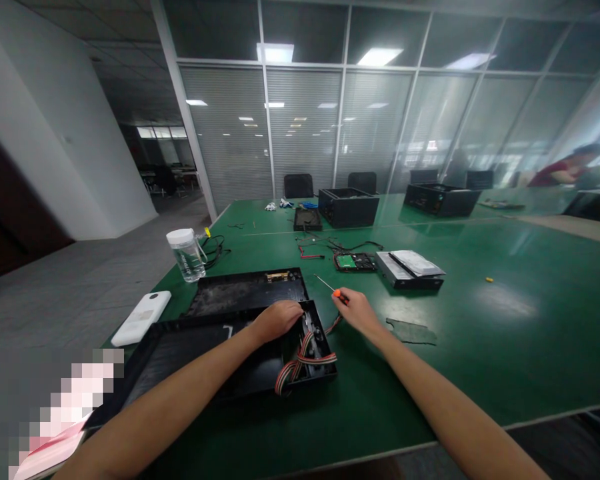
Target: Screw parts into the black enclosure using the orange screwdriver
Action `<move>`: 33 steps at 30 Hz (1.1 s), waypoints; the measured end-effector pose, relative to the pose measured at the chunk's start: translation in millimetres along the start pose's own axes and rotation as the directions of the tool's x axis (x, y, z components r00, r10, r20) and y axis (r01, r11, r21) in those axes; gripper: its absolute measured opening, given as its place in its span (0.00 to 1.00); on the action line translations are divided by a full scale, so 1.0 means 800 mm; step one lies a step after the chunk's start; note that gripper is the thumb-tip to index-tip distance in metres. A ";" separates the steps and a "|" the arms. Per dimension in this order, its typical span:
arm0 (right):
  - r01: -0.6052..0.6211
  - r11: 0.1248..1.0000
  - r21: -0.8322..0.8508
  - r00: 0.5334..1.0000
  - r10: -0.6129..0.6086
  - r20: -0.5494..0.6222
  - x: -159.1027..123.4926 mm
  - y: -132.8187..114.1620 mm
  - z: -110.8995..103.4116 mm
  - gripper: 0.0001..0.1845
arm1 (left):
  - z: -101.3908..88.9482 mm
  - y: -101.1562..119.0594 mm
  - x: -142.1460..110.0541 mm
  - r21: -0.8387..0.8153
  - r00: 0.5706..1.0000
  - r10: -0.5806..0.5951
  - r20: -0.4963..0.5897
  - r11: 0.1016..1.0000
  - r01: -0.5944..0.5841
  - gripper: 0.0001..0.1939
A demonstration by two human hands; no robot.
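Observation:
My right hand (356, 311) is closed round the orange-and-black handle of a screwdriver (327, 284), whose thin shaft points up and left over the table. My left hand (279, 319) reaches into the right end of a black metal casing (200, 350); its fingertips are pressed together, and whatever they pinch is too small or hidden to make out. Below that hand, a striped ribbon of wires (305, 360) loops over the casing's near right corner. Right behind the casing lies a flat black panel (250, 293) with a brass-coloured strip at its far edge.
To the left stand a clear water bottle (186, 257) and a white phone (143, 319). Beyond my right hand lie a hard drive (354, 261), an optical drive (410, 270) and a dark flat scrap (411, 331). Black computer cases (350, 208) stand farther back; a person (563, 170) is at far right.

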State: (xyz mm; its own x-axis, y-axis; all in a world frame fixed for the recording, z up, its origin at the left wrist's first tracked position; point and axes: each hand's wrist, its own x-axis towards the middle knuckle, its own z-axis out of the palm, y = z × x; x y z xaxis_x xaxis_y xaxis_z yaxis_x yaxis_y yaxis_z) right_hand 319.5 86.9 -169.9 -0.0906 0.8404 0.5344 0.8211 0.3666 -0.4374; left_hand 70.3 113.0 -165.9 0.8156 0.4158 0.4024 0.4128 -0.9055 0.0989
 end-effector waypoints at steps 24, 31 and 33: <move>-0.106 0.893 0.438 0.963 0.202 -0.176 0.010 -0.015 -0.060 0.16 | -0.005 0.006 0.005 -0.214 0.955 -0.277 0.111 0.931 0.295 0.07; -0.017 0.968 0.250 0.970 0.077 -0.230 -0.003 -0.033 -0.036 0.14 | -0.008 0.008 0.004 -0.272 0.953 -0.288 0.093 0.914 0.302 0.10; 0.000 0.983 0.184 0.976 0.040 -0.213 -0.003 -0.035 -0.035 0.13 | -0.008 0.009 0.003 -0.276 0.954 -0.287 0.083 0.913 0.299 0.11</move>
State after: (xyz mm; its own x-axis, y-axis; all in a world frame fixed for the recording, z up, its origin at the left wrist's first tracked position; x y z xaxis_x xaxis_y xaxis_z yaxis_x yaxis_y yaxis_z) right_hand 312.7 63.5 -138.6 0.0650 0.7500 0.6582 0.7036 0.4333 -0.5632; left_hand 72.3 107.2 -158.4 0.6935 0.6641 0.2795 0.5092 -0.7262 0.4619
